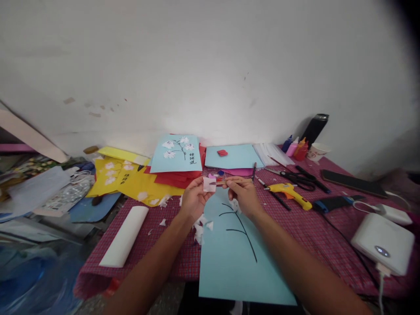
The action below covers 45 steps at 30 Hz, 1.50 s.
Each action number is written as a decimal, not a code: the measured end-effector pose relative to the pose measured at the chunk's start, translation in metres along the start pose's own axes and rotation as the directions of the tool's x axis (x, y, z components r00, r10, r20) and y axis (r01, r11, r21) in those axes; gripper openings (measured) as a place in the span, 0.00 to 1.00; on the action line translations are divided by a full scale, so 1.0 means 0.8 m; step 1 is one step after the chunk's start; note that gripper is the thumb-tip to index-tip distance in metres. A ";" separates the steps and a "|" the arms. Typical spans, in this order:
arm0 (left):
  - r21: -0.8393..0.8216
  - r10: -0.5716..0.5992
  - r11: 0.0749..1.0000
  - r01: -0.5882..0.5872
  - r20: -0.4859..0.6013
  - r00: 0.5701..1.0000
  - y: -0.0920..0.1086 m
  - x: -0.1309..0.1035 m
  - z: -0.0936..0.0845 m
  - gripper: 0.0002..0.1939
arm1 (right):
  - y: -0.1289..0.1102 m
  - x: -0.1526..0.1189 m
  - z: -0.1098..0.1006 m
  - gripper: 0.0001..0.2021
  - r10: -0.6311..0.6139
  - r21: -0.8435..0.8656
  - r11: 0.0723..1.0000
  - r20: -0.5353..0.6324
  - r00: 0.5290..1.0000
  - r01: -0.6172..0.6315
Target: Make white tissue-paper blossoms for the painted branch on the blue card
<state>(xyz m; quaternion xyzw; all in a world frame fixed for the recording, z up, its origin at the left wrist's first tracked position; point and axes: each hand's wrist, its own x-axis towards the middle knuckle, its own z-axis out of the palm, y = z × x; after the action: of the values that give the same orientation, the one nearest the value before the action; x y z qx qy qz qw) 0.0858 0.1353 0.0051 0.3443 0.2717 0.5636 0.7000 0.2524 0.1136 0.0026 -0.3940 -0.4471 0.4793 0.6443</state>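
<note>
My left hand (194, 197) pinches a small white paper square (209, 184) above the top of a light blue sheet (226, 267). My right hand (242, 192) has its fingers closed on a thin stick-like tool (221, 183), whose tip meets the paper; what kind of tool it is cannot be made out. Black branch lines are drawn on the blue sheet. Torn white scraps (198, 229) lie at its left edge, and another white piece (235, 205) rests under my right hand.
A white roll (124, 238) lies left on the checked cloth. Behind are a finished flower picture (175, 153) and yellow sheets (134, 183). On the right lie a yellow glue gun (288, 192), black scissors (300, 179), a paper cup (317, 151) and a white power bank (382, 245).
</note>
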 end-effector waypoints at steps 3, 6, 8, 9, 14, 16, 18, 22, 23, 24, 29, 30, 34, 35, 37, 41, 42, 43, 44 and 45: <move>0.036 0.006 0.999 -0.007 0.019 1.000 0.002 -0.003 0.001 0.24 | 0.000 0.001 -0.001 0.14 0.031 0.005 0.999 -0.013 0.999 -0.031; 0.052 0.002 0.999 -0.003 0.024 1.000 0.001 -0.003 0.003 0.24 | 0.001 0.003 -0.002 0.13 0.049 0.035 0.998 -0.030 0.998 -0.048; 0.068 0.007 0.998 -0.009 0.020 1.000 -0.001 -0.003 0.002 0.23 | 0.001 0.003 -0.002 0.12 0.057 0.060 0.997 -0.029 0.998 -0.055; 0.084 0.015 0.996 -0.017 0.022 1.000 -0.002 -0.002 0.001 0.23 | 0.000 0.003 -0.002 0.12 0.060 0.070 0.996 -0.027 0.998 -0.058; 0.211 0.100 0.972 -0.108 0.049 0.994 -0.007 -0.002 -0.002 0.19 | -0.004 0.001 -0.001 0.10 0.058 0.055 0.997 -0.012 0.998 -0.057; 0.277 0.126 0.951 -0.138 0.061 0.990 -0.007 -0.003 -0.002 0.18 | -0.004 0.000 0.000 0.10 0.049 0.030 0.998 -0.009 0.999 -0.049; 0.329 0.133 0.933 -0.149 0.071 0.989 -0.006 -0.005 -0.001 0.18 | -0.004 0.000 0.000 0.10 0.048 0.019 0.999 -0.010 0.999 -0.048; 0.367 0.146 0.916 -0.163 0.076 0.986 -0.006 -0.005 -0.001 0.18 | -0.004 0.000 0.001 0.11 0.064 0.029 0.998 0.004 0.998 -0.064; 0.372 0.147 0.913 -0.165 0.076 0.986 -0.007 -0.004 -0.002 0.18 | -0.004 0.000 0.001 0.11 0.071 0.032 0.997 0.008 0.997 -0.071; 0.377 0.148 0.911 -0.166 0.074 0.986 -0.007 -0.003 -0.003 0.18 | -0.003 0.000 0.001 0.11 0.079 0.033 0.996 0.014 0.997 -0.079; 0.407 0.156 0.898 -0.170 0.068 0.985 -0.010 -0.001 -0.006 0.21 | -0.002 0.000 0.000 0.11 0.095 0.019 0.995 0.056 0.994 -0.096; 0.413 0.157 0.894 -0.172 0.070 0.985 -0.010 -0.001 -0.006 0.21 | -0.001 0.000 -0.001 0.11 0.095 0.018 0.995 0.067 0.993 -0.097; 0.438 0.162 0.881 -0.180 0.077 0.984 -0.008 -0.003 -0.005 0.21 | 0.001 0.000 -0.001 0.10 0.091 0.014 0.996 0.088 0.992 -0.093; 0.443 0.164 0.878 -0.180 0.073 0.984 -0.008 -0.004 -0.004 0.20 | 0.000 -0.001 -0.001 0.10 0.088 0.013 0.996 0.086 0.992 -0.090; 0.437 0.164 0.883 -0.172 0.057 0.985 -0.007 -0.006 -0.003 0.19 | -0.001 -0.001 0.000 0.10 0.088 0.009 0.996 0.075 0.993 -0.089; 0.315 0.107 0.942 -0.119 0.053 0.993 -0.005 -0.007 -0.002 0.21 | -0.004 -0.001 0.001 0.11 0.096 0.011 0.995 0.046 0.994 -0.096; 0.282 0.090 0.954 -0.103 0.062 0.994 -0.005 -0.006 -0.003 0.22 | -0.004 -0.001 0.000 0.11 0.095 0.014 0.995 0.043 0.995 -0.096; 0.261 0.075 0.961 -0.091 0.071 0.995 -0.005 -0.006 -0.003 0.23 | -0.004 -0.001 0.000 0.11 0.094 0.017 0.995 0.041 0.995 -0.095; 0.251 0.066 0.964 -0.084 0.079 0.995 -0.006 -0.006 -0.003 0.24 | -0.004 0.000 -0.001 0.11 0.093 0.019 0.995 0.040 0.995 -0.094; 0.252 0.063 0.964 -0.083 0.087 0.994 -0.006 -0.005 -0.004 0.24 | -0.003 0.000 -0.002 0.11 0.091 0.019 0.996 0.041 0.995 -0.092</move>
<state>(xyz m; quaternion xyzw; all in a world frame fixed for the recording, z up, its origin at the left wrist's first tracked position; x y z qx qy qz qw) 0.0856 0.1310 -0.0005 0.4628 0.3014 0.5357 0.6387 0.2543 0.1131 0.0049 -0.3976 -0.4362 0.5209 0.6167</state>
